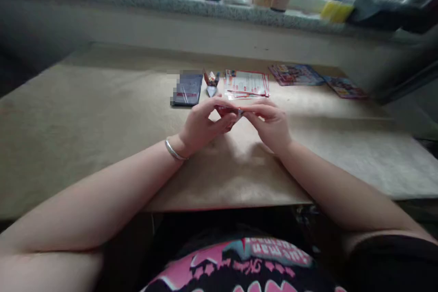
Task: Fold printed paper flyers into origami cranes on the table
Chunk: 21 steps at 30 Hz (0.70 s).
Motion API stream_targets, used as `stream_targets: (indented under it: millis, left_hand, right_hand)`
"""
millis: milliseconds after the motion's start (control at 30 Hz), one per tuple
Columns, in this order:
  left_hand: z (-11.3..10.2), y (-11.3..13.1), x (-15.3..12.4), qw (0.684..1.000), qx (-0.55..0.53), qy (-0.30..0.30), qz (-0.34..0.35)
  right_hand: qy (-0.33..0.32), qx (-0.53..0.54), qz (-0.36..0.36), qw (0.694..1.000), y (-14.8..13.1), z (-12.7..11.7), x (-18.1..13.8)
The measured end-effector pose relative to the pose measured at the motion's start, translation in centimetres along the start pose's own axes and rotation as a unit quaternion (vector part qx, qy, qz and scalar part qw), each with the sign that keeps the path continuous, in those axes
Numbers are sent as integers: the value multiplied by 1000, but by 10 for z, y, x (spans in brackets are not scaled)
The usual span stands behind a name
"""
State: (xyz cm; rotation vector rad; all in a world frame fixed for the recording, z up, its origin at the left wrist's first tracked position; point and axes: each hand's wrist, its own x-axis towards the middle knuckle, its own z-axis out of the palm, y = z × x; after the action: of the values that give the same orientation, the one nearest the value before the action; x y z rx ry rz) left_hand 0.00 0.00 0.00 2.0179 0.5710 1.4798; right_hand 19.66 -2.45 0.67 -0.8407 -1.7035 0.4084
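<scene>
Between my two hands, above the table, is a small red piece of folded paper. My left hand pinches it between thumb and fingers from the left. From the right, my right hand has its thumb and forefinger closed on the paper's pointed end, which looks whitish. The fingers hide part of the folds. Just beyond my left hand stands a small folded paper figure with pointed tips, made of printed paper. It touches neither hand.
A dark phone lies left of the figure. Printed sheets with red edges are stacked to its right. Colourful booklets lie farther right on the table. Behind, a windowsill holds bottles and a yellow item.
</scene>
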Motion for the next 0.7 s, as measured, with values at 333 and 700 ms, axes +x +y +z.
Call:
stream_targets:
  millis: [333, 700]
  left_hand:
    - [5, 14, 0, 1000, -8, 22, 17]
    - [-4, 17, 4, 986, 121, 8, 110]
  right_hand:
    - [-31, 18, 38, 999, -2, 1, -1]
    - [-1, 106, 86, 991, 2, 6, -1]
